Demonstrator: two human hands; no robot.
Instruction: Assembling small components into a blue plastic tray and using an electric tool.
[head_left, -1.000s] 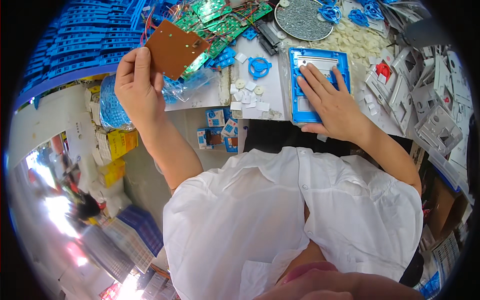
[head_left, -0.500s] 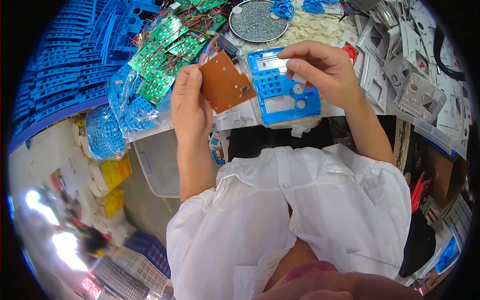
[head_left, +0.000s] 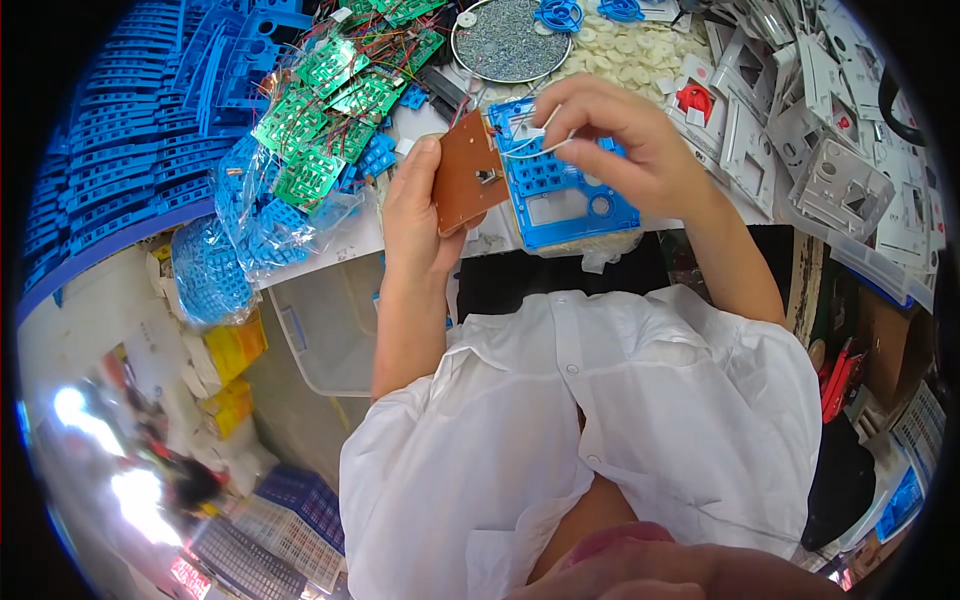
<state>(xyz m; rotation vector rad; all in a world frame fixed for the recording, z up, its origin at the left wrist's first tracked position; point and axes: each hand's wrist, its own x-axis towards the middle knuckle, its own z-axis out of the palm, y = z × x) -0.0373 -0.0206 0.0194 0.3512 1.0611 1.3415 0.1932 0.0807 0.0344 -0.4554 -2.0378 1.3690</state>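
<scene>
A person in a white shirt [head_left: 600, 420] works at a crowded assembly bench, seen from above. The left hand [head_left: 420, 215] holds a brown circuit board [head_left: 470, 175] upright by its lower edge, thumb laid along the near face and fingers behind it. The board stands just left of a blue keypad frame [head_left: 560, 190] that lies flat on the bench [head_left: 370, 235] over a pad of pale material. The right hand [head_left: 610, 140] hovers above the frame's upper part, fingers curled together, the fingertips [head_left: 560, 110] pinching thin white wires [head_left: 530, 148] that loop back to the brown board's right edge.

To the left of the hands, a heap of green circuit boards [head_left: 330, 110] with red and yellow leads spills across a clear plastic bag of blue parts [head_left: 270, 225]. Stacks of blue plastic frames [head_left: 130, 140] fill the far left of the bench. Behind the hands sits a round tray of small grey screws [head_left: 508, 40], with white round discs [head_left: 640, 50] scattered beside it and 2 blue wheel-shaped pieces [head_left: 560, 14] near the far edge. Grey and white plastic housings [head_left: 830, 130] crowd the right side, one near the hand carrying a red part [head_left: 693, 100]. Below the bench edge, a clear bin [head_left: 335, 325] stands beside yellow boxes [head_left: 235, 345].
</scene>
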